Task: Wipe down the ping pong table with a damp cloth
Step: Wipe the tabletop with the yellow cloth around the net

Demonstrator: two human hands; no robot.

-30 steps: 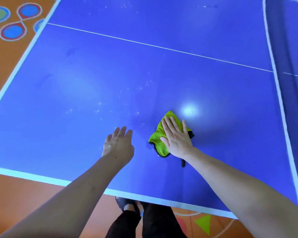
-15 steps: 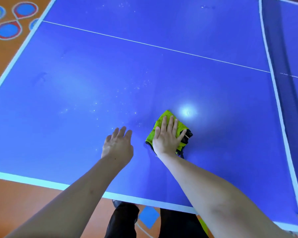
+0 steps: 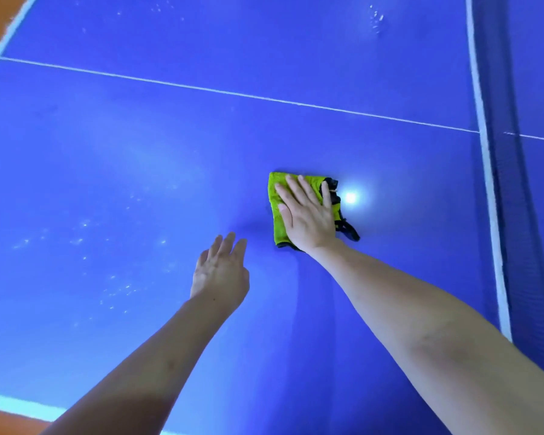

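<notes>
- Near edge: the table's white border line (image 3: 4, 401) is showing at bottom left, with a strip of orange floor (image 3: 0, 422) below it.
- The left hand (image 3: 220, 271) is hovering or resting lightly on the ping pong table (image 3: 107, 152), fingers held close together, palm down, holding nothing. Contact with the surface is not clear from this view.
- The person is probably using it as a brace while leaning in.
- Pale specks (image 3: 113, 287) are lying scattered to the left of that hand, looking like unwiped residue or droplets.
- The right hand (image 3: 308, 215) is pressing flat on the cloth (image 3: 277, 215), fingers spread, palm down, no pinch.
- The cloth is sitting mid-table, just right of the left hand, folded into a small green pad with dark trim (image 3: 347, 229) trailing out at the right edge.
- Handling judgement: the cloth is light, soft and limp, so it will likely bunch or roll if pushed from one corner. A flat palm over the centre is the right hold, keeping the fold stacked.
- The surface is looking glossy and hard, so the damp pad should be gliding easily; the trailing trim could drag or unfold.
- A bright light reflection (image 3: 350, 197) is sitting just right of the cloth.
- Farther out: a white centre line (image 3: 233, 94) is crossing the table, with more specks (image 3: 376, 18) beyond it, so that half is likely still needing a wipe.
- Right side: the white line (image 3: 484, 136) and the dark band (image 3: 500, 89) beside it are running top to bottom.
</notes>
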